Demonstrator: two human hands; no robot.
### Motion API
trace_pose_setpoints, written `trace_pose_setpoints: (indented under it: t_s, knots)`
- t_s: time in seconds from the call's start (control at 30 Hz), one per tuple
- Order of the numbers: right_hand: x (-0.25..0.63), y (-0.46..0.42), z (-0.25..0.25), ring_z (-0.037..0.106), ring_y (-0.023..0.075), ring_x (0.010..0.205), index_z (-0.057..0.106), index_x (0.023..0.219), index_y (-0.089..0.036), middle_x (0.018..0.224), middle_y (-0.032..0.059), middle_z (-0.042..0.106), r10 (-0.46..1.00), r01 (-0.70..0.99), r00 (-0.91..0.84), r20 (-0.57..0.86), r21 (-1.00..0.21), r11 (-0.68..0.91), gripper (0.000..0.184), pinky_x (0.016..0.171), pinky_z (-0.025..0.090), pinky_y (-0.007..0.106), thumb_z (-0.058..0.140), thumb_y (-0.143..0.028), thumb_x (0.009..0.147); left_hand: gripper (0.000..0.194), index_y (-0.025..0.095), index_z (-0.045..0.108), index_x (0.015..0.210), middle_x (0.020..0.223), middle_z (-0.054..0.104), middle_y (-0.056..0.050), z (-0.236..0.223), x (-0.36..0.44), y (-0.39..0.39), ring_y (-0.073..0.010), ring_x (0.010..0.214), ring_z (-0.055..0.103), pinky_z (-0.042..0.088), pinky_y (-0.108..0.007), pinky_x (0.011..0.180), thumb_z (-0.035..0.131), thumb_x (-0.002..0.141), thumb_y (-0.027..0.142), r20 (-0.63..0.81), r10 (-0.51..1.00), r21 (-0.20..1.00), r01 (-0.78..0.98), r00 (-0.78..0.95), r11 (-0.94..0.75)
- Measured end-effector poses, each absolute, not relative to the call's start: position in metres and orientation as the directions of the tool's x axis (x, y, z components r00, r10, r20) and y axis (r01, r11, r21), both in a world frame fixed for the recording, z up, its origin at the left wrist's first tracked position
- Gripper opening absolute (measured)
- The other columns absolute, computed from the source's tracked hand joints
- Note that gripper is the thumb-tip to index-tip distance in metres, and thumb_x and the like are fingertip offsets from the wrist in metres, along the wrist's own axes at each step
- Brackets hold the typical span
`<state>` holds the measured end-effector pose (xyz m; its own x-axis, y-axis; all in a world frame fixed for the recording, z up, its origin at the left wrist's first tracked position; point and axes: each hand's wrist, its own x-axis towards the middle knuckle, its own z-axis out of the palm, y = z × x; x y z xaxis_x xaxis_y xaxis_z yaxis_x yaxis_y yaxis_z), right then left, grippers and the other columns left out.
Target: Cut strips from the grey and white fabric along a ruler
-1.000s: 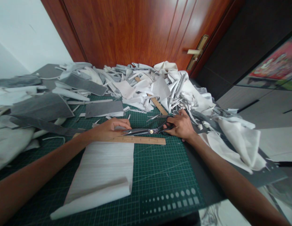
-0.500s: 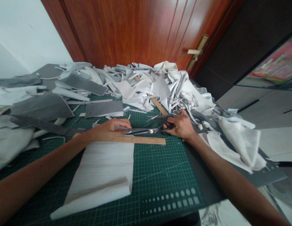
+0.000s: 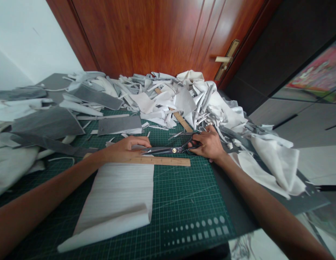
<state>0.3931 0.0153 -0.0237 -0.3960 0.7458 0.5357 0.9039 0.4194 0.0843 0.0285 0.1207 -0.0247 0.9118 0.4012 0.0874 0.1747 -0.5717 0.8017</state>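
Note:
My right hand (image 3: 209, 143) grips the black handles of a pair of scissors (image 3: 170, 150) whose blades point left along the far edge of a wooden ruler (image 3: 162, 161). My left hand (image 3: 127, 148) presses flat, fingers together, on the ruler and on the white fabric piece (image 3: 116, 196) that lies under it on the green cutting mat (image 3: 184, 202). The scissor tips reach my left fingertips.
A heap of white and grey fabric scraps (image 3: 168, 97) covers the back of the table, with a second wooden ruler (image 3: 181, 119) poking out. Grey pieces (image 3: 48, 122) lie at the left, white cloth (image 3: 276, 162) at the right. A wooden door (image 3: 157, 36) stands behind.

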Motion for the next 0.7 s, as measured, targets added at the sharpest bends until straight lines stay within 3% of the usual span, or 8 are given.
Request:
trace_pose_setpoints:
  t_s: [0.37,0.7]
  knots:
    - [0.3952,0.0159,-0.0227,0.048,0.0182,0.055,0.059,0.065,-0.027,0.056,-0.0040,0.058,0.739,0.901,-0.398,0.544,0.079,0.426,0.033,0.083,0.035,0.041,0.062,-0.045,0.092,0.042,0.015,0.074,0.101,0.107,0.071,-0.007,-0.0209,0.0280,0.1194,-0.0177,0.094,0.062,0.043,-0.026,0.088,0.061,0.104,0.054,0.072,0.420,0.792,0.204,0.905,-0.575]
    - [0.3927,0.0153,-0.0262,0.049,0.0179,0.055,0.061,0.065,-0.027,0.056,-0.0034,0.061,0.730,0.908,-0.380,0.568,0.079,0.411,0.031,0.087,0.036,0.041,0.063,-0.045,0.090,0.033,0.015,0.072,0.089,0.095,0.068,-0.004,-0.0190,0.0282,0.1180,-0.0148,0.083,0.059,0.043,-0.025,0.080,0.067,0.100,0.046,0.070,0.447,0.816,0.207,0.892,-0.539]
